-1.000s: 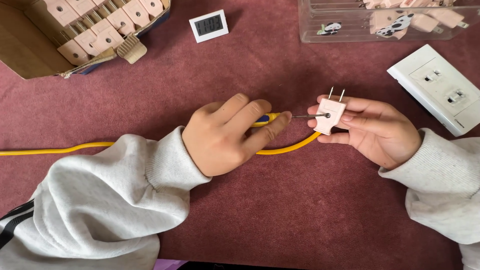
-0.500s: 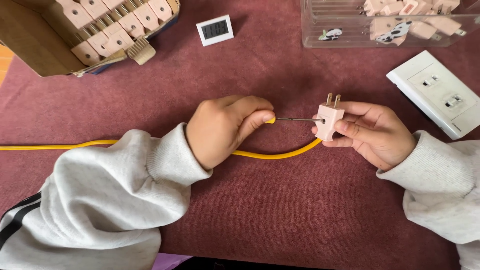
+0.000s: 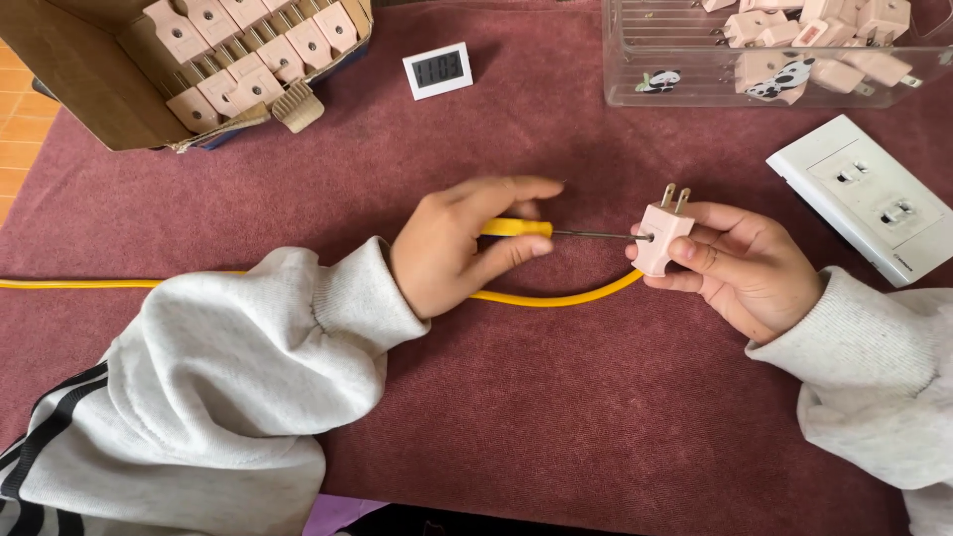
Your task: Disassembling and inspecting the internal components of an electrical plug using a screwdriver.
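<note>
My right hand [image 3: 740, 266] grips a pale pink two-pin plug [image 3: 662, 234], pins pointing up and away. A yellow cable [image 3: 556, 298] runs from the plug's underside leftward across the cloth and under my left sleeve. My left hand [image 3: 462, 243] holds a screwdriver with a yellow handle [image 3: 516, 227]; its thin metal shaft [image 3: 596, 234] lies level, with the tip touching the plug's side. The fingers of that hand are loosely spread around the handle.
A cardboard box [image 3: 109, 109] of pink plugs stands at the back left. A small white digital timer [image 3: 438, 69] lies behind the hands. A clear plastic bin [image 3: 695, 94] holding more plugs is at the back right. A white double wall socket [image 3: 874, 199] lies at the right on the maroon cloth [image 3: 556, 427].
My left hand has loosened and its fingers have spread, showing more of the yellow handle. The screwdriver tip stays at the plug. The view has shifted slightly.
</note>
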